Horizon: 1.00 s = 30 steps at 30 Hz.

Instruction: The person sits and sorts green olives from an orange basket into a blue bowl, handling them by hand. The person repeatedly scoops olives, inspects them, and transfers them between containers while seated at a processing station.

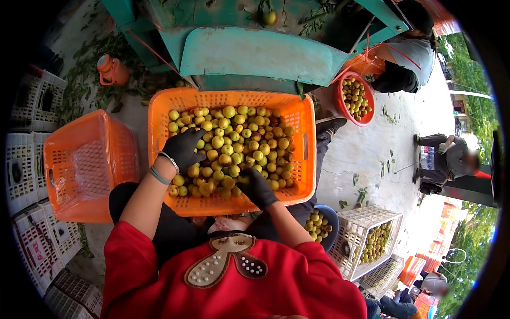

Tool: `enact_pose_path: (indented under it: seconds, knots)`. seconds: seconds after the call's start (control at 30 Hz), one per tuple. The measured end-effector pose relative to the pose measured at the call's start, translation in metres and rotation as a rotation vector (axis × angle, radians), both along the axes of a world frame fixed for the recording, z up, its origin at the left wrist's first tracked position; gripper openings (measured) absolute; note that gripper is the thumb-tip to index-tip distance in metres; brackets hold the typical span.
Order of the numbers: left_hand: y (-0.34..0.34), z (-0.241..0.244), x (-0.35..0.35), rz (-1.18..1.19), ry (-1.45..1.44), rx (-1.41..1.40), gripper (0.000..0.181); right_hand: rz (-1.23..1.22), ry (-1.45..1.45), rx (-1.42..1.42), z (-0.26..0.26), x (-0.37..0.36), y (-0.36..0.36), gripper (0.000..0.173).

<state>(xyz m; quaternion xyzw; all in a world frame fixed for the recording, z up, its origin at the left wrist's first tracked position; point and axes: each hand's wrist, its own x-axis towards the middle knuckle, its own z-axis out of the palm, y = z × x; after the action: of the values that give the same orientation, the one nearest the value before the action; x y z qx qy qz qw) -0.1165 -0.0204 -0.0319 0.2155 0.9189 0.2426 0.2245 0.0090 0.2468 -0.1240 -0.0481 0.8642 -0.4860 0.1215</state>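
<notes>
In front of me an orange plastic crate (305, 175) holds a heap of small round yellow-green fruits (235, 149), some with brownish patches. My left hand (184, 148), in a black glove, lies over the left side of the heap with thumb and fingers spread. Fruits show between its fingertips, none clearly gripped. My right hand (255, 188), gloved in black too, reaches into the near middle of the heap. Its fingertips are bent down among the fruits and partly hidden, so whether it grips one is unclear.
A green metal chute (259, 54) overhangs the crate's far edge. An orange crate with plastic lining (95, 167) stands left, near a pink jug (113, 71). Fruit fills a red basin (372, 107), a blue tub (332, 223) and a white crate (366, 223). Other people are at right.
</notes>
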Motion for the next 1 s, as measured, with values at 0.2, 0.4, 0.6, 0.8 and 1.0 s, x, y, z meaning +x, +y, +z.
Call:
enact_pose_path:
  seconds: [0.2,0.4,0.6,0.8,1.0]
  knots:
    - [-0.013,0.004,0.005,0.079,0.004,0.008,0.066,-1.358,-0.016,-0.556,0.076,0.093,0.200,0.038]
    - [-0.015,-0.004,0.005,0.078,0.162,0.107,0.060,-1.665,0.574,-0.806,0.155,0.136,0.313,0.060]
    - [-0.023,0.001,0.001,0.120,0.035,-0.025,0.061,-0.213,0.063,0.270,0.052,-0.024,0.119,0.032]
    - [-0.023,0.003,-0.008,0.136,0.017,-0.062,0.060,0.024,-0.160,0.951,-0.032,-0.084,0.016,0.040]
    - [-0.038,-0.003,-0.017,0.183,0.069,-0.049,0.056,-0.009,-0.301,0.499,0.001,-0.041,-0.005,0.034]
